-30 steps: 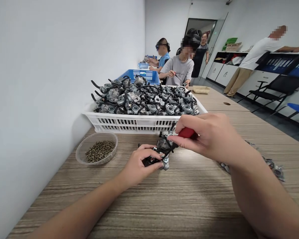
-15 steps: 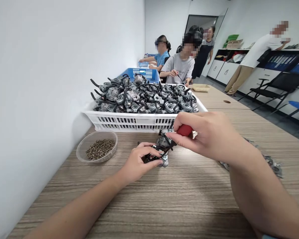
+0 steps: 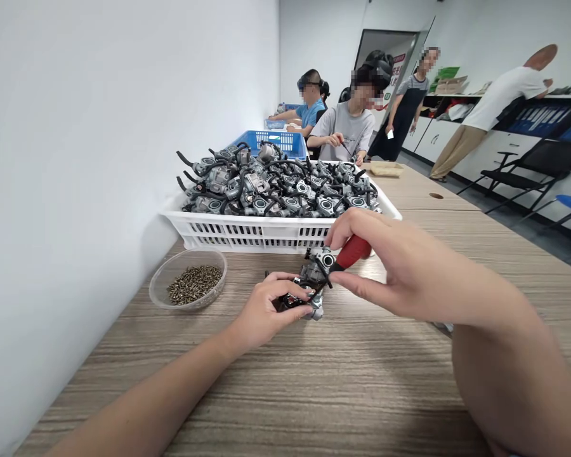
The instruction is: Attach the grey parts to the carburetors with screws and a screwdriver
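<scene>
On the wood-grain table, my left hand (image 3: 271, 308) grips a grey metal part with black hoses (image 3: 310, 273), its thumb and forefinger at the lower end. My right hand (image 3: 380, 266) holds a red-handled screwdriver (image 3: 353, 252), thumb below the handle and fingers curled over it. The dark shaft slants down and left to the metal part near my left fingertips; its tip is too small to make out. To the left stands a clear round bowl (image 3: 155, 289) with many small screws (image 3: 194, 284).
Behind the metal part, a white slotted basket (image 3: 266, 235) is heaped with similar metal parts (image 3: 290, 184). A blue basket (image 3: 280, 143) stands farther back. A seated person (image 3: 349, 127) works at the table's far end. A tan tray (image 3: 385, 170) lies nearby.
My right hand has turned and its thumb has shifted away from the screwdriver's shaft, showing more of the red handle. The left hand keeps its hold. In the background, a standing person has moved right.
</scene>
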The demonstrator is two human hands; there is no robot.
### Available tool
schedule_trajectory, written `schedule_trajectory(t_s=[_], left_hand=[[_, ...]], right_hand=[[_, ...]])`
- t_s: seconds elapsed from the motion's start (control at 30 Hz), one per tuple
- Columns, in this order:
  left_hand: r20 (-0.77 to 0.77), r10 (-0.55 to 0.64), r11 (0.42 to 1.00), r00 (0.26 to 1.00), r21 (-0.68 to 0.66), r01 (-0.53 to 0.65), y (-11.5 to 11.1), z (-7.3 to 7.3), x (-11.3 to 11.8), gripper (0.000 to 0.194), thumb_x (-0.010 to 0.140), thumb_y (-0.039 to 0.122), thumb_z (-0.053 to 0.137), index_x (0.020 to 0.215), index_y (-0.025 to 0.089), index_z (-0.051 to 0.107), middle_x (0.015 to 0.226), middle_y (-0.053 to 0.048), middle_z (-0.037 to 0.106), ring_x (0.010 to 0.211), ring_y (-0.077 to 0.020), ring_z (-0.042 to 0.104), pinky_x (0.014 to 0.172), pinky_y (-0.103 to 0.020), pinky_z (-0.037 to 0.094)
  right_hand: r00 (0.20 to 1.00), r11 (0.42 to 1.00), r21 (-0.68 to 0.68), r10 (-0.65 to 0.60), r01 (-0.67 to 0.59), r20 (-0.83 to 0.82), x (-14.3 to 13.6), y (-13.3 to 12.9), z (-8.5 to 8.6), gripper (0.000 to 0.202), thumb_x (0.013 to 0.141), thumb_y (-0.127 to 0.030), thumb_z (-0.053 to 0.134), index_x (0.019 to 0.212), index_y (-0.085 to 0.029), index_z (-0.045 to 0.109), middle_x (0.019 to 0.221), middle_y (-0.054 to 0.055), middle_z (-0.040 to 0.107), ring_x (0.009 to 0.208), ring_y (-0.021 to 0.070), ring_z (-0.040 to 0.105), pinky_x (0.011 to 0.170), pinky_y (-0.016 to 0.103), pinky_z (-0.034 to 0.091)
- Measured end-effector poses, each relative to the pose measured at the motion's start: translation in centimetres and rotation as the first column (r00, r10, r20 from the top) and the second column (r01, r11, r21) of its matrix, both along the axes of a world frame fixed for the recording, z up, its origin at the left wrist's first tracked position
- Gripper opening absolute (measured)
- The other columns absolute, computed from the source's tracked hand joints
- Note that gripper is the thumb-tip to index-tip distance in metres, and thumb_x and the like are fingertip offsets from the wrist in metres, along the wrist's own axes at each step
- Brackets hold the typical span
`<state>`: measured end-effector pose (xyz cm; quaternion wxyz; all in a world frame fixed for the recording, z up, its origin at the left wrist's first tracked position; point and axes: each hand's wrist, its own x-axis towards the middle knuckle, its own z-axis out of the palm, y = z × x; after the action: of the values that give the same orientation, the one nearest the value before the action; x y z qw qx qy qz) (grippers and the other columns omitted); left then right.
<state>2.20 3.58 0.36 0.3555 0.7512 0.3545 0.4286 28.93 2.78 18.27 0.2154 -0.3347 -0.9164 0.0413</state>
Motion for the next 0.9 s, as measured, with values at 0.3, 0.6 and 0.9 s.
schedule_trajectory(t_s=[0.3, 0.6, 0.9], left_hand=[[-0.006, 0.007, 1.000, 1.000, -0.010, -0.007, 0.0, 0.0, 0.1, 0.014, 0.092, 0.036, 0.092, 0.103, 0.028, 0.087, 0.112, -0.008, 0.088, 0.134, -0.0314, 0.069, 0.117, -0.051, 0.055], [0.000, 0.009, 1.000, 1.000, -0.010, -0.009, -0.1, 0.1, 0.1, 0.013, 0.092, 0.033, 0.091, 0.103, 0.029, 0.086, 0.114, -0.007, 0.088, 0.131, -0.0307, 0.070, 0.116, -0.050, 0.055], [0.011, 0.006, 1.000, 1.000, -0.003, -0.006, 0.0, -0.1, 0.0, 0.013, 0.091, 0.029, 0.092, 0.103, 0.029, 0.087, 0.110, -0.005, 0.088, 0.132, -0.0301, 0.069, 0.116, -0.049, 0.055]], right_hand=[[0.993, 0.968, 0.226, -0.114, 0.112, -0.004, -0.7, 0.5, -0.6, 0.035, 0.111, -0.056, 0.065, 0.095, -0.025, 0.064, 0.075, -0.001, 0.072, 0.065, 0.0180, 0.063, 0.062, 0.031, 0.036], [0.993, 0.992, -0.063, 0.111, -0.113, -0.038, 0.5, 0.4, 0.0, 0.010, 0.112, -0.035, 0.066, 0.115, -0.026, 0.065, 0.103, 0.002, 0.078, 0.086, 0.0182, 0.071, 0.076, 0.032, 0.050], [0.998, 0.998, 0.026, -0.050, 0.049, 0.028, 0.2, 0.0, 0.0, 0.025, 0.109, -0.050, 0.069, 0.113, -0.025, 0.064, 0.098, 0.003, 0.079, 0.083, 0.0209, 0.072, 0.069, 0.033, 0.045]])
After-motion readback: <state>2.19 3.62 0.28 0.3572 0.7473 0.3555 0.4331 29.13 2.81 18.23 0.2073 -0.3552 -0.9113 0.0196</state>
